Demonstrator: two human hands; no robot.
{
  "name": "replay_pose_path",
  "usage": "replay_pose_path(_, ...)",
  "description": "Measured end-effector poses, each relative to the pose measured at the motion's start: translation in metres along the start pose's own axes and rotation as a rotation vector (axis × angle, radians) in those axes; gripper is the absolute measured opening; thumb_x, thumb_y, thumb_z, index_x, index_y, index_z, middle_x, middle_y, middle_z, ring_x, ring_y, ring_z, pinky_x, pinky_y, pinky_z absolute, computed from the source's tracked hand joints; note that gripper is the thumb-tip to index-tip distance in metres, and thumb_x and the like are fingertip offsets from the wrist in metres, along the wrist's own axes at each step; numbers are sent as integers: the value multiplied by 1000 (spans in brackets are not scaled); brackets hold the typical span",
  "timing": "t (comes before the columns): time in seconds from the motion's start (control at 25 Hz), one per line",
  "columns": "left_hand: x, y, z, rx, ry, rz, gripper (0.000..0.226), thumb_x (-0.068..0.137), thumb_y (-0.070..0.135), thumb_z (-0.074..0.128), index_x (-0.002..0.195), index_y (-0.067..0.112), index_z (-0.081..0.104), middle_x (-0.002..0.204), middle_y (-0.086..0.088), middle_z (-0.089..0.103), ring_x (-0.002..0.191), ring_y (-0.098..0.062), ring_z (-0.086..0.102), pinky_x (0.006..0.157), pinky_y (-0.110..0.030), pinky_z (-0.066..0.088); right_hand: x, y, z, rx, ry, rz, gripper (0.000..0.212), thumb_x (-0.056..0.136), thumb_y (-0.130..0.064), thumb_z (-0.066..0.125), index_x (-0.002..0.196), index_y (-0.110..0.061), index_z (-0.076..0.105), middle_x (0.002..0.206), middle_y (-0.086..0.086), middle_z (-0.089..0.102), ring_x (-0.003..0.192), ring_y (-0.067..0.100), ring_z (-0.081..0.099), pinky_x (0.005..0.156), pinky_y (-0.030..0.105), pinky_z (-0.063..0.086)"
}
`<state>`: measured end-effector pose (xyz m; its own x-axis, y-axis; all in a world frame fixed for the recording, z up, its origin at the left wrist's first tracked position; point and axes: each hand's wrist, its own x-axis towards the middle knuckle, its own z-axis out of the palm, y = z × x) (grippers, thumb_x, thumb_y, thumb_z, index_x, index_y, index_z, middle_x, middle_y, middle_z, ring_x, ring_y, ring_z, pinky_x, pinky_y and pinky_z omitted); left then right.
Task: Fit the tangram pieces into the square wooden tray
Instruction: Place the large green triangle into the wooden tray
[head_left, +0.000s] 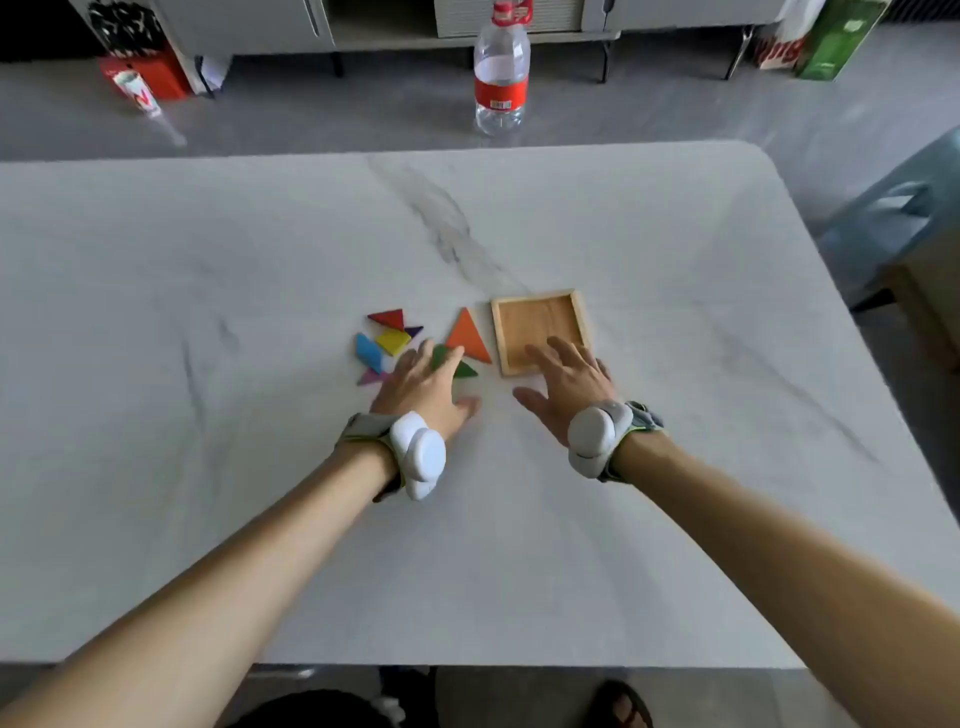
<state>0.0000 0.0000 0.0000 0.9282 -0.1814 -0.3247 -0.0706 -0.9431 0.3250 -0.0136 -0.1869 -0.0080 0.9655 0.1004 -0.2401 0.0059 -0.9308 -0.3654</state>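
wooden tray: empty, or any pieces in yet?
Empty. The wooden tray shows only bare wood inside; the right hand covers its near corner. The orange triangle and other pieces lie outside, left of it.

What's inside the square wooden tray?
No pieces show in the square wooden tray; its bare floor is visible. The right hand covers the near corner, so that part cannot be seen.

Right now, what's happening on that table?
A person is starting a tangram. The square wooden tray is empty, with the right hand spread over its near edge. The left hand reaches over the green triangle, beside the orange triangle. All coloured pieces lie loose left of the tray.
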Motion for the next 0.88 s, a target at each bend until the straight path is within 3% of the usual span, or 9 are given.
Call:
replay_pose_path(0.12,1,-5,14,167,82,26,73,90,52,48,151,23,23,160,-9,16,145,-31,17,115,-39,23,-13,0,16,-14,161,-30,56,88,-43,54,139,-24,41,147,5,35,141,27,26,116,33,16)
replay_pose_path(0.24,-30,-13,36,86,213,85,60,88,46,54,142,24,42,152,-8,33,141,-28,28,111,-39,30,-49,-4,37,1,234,-29,52,87,-43,55,135,-24,46,143,4,40,137,26,31,114,35,21)
replay_pose_path(0.4,-79,-24,43,-84,361,103,33,80,38,66,107,20,64,118,-2,57,118,-25,51,85,-34,46,-97,-21,44,5,278,97,38,87,-48,52,117,-26,55,131,0,46,125,24,38,103,36,34)
replay_pose_path(0.56,-91,-27,39,-147,298,2,24,76,31,74,98,24,66,119,4,56,118,-21,47,69,-28,40,-104,-30,46,22,258,240,28,84,-48,55,90,-21,60,116,-1,48,117,24,40,92,33,41)
replay_pose_path(0.64,-81,-27,31,-153,229,-45,29,75,29,76,101,26,64,119,2,55,118,-23,46,68,-29,37,-95,-29,49,50,290,236,25,81,-42,59,94,-20,59,116,0,46,116,24,39,92,32,41)
replay_pose_path(0.76,-71,-24,17,-95,133,-131,53,71,34,80,117,24,55,124,-5,55,119,-27,46,73,-32,37,-86,-30,55,131,316,190,35,80,-36,62,111,-21,54,123,0,42,117,23,37,92,30,39)
replay_pose_path(0.88,-67,-26,13,-45,108,-243,66,63,43,83,115,14,54,120,-10,57,118,-30,48,78,-34,41,-82,-32,59,198,320,158,40,79,-33,62,116,-22,52,127,-1,41,121,21,35,91,32,44)
